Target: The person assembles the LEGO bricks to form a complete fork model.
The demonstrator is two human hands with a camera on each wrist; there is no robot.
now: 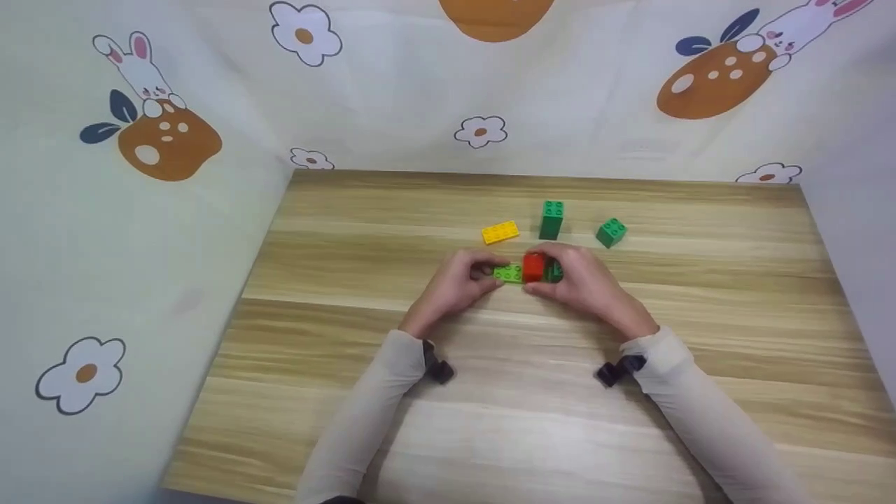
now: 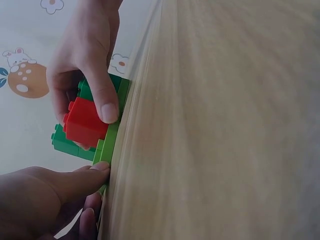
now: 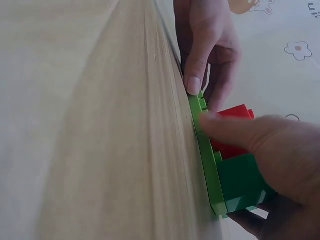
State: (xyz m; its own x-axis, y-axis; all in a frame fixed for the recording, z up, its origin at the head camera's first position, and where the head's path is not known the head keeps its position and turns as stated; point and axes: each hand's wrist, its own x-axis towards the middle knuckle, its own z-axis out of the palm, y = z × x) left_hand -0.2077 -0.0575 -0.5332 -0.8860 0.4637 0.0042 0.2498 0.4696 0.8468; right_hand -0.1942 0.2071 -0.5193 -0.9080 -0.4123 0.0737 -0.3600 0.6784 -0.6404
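Observation:
A long light green building plate (image 1: 507, 274) lies on the wooden table between the two hands. My left hand (image 1: 458, 281) pinches its left end between thumb and fingers. With thumb and fingers on opposite sides, my right hand (image 1: 582, 278) grips a red brick (image 1: 533, 267), which sits over the middle of the plate. On the plate's right end stands a dark green brick (image 3: 245, 180), partly covered by the right hand. In the left wrist view the right thumb presses the red brick's (image 2: 86, 122) side, low by the plate.
Behind the hands, a yellow brick (image 1: 500, 232) lies flat on the table (image 1: 350, 238). A tall green block (image 1: 551, 220) stands beyond the right hand, and a smaller green brick (image 1: 612, 232) sits to its right. A patterned cloth (image 1: 392, 91) hangs along the back.

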